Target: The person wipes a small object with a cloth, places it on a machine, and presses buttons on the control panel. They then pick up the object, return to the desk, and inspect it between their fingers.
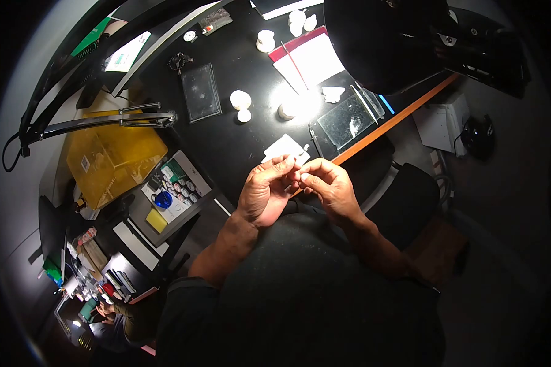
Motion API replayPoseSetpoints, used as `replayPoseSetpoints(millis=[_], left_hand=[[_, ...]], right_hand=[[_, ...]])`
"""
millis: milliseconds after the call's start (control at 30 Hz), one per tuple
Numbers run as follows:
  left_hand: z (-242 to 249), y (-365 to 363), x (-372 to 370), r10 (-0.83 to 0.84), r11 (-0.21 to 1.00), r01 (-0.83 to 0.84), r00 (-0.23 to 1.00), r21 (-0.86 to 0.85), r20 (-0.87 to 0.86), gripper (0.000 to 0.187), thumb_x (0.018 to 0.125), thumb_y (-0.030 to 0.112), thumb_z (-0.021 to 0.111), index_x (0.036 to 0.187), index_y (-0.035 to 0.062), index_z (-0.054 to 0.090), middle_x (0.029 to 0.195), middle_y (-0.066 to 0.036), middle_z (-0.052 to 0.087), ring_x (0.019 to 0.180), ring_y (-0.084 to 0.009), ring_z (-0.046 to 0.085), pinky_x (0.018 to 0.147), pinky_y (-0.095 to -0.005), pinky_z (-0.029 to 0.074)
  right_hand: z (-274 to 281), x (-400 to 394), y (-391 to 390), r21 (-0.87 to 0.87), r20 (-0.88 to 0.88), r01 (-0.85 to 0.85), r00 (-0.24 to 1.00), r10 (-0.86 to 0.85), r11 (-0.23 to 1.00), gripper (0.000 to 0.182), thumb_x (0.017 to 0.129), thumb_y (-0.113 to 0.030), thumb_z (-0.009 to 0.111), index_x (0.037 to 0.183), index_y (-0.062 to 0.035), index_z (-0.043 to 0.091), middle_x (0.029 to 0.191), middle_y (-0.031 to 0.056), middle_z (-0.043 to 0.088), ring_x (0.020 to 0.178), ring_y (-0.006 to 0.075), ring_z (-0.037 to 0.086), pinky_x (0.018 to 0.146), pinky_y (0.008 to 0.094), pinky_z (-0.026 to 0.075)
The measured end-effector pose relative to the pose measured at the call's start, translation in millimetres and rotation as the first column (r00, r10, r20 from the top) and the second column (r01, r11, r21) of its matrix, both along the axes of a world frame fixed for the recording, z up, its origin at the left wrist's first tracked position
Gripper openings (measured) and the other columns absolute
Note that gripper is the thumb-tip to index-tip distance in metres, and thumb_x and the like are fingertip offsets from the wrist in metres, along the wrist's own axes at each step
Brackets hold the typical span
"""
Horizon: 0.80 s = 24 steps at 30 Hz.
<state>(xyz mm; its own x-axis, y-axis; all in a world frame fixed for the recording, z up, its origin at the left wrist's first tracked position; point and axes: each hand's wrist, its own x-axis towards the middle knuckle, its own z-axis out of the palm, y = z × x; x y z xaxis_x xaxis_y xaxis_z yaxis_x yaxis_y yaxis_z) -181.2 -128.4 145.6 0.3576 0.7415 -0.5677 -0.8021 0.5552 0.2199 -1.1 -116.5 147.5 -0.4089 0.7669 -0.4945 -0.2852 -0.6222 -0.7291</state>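
Observation:
My left hand (264, 194) and my right hand (333, 191) meet over the near edge of the black table, fingertips pinched together. What lies between the fingers is too small to make out. Just beyond them is a white square pad (280, 148), partly hidden by my fingers. A small round container (286, 111) stands in the lamp's glare. To its right are a crumpled white tissue (333, 94) and a glass plate (343, 122).
White jars (240, 100), a dark flat tray (201, 92) and an open notebook (317, 60) lie farther back. A lamp arm (113, 120) and yellow container (107, 162) are left. Another person's hand (106, 310) shows lower left. A chair (404, 199) stands right.

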Motion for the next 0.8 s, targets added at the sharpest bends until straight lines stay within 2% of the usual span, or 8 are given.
replayPoseSetpoints(millis=[500,667,767,800], left_hand=[[-5.5,-1.8,-2.7,0.008,0.999,-0.002,0.994,-0.053,0.106,0.013,0.097,0.018,0.06,0.1,0.0069,0.067,0.091,-0.005,0.066,0.087,-0.0152,0.06,0.084,-0.0337,0.047],[-3.0,-1.2,-2.8,0.016,0.997,-0.007,0.992,-0.075,0.124,0.013,0.097,0.019,0.06,0.098,0.0079,0.067,0.09,-0.001,0.067,0.087,-0.0148,0.06,0.084,-0.034,0.046],[-1.6,-1.7,-1.1,0.017,0.993,-0.001,0.99,-0.117,0.139,0.013,0.097,0.02,0.06,0.097,0.0086,0.067,0.089,0.0,0.067,0.087,-0.0146,0.06,0.084,-0.0344,0.045],[-1.3,-2.4,0.1,0.014,0.991,0.006,0.989,-0.136,0.146,0.013,0.098,0.02,0.06,0.097,0.0088,0.067,0.089,0.001,0.067,0.087,-0.0145,0.06,0.084,-0.0345,0.045]], right_hand=[[3.1,-0.4,-0.4,0.012,0.006,-0.008,1.0,0.008,1.0,0.009,0.096,-0.009,0.064,0.103,-0.003,0.063,0.1,0.0066,0.071,0.086,0.0103,0.065,0.073,0.0216,0.048],[4.6,-2.0,-1.5,0.029,0.017,0.026,1.0,-0.026,0.999,0.009,0.095,-0.007,0.064,0.103,-0.0023,0.063,0.098,0.0067,0.071,0.086,0.0099,0.065,0.075,0.0224,0.048],[8.7,-9.3,-6.0,0.213,0.198,0.117,0.967,-0.16,0.97,0.008,0.094,0.003,0.061,0.101,0.0009,0.062,0.099,0.007,0.067,0.085,0.0102,0.063,0.077,0.0239,0.05],[8.7,-12.2,-7.0,0.34,0.217,0.156,0.947,-0.238,0.928,0.009,0.092,0.005,0.061,0.1,0.0012,0.062,0.098,0.0075,0.064,0.086,0.0112,0.062,0.078,0.0243,0.05]])
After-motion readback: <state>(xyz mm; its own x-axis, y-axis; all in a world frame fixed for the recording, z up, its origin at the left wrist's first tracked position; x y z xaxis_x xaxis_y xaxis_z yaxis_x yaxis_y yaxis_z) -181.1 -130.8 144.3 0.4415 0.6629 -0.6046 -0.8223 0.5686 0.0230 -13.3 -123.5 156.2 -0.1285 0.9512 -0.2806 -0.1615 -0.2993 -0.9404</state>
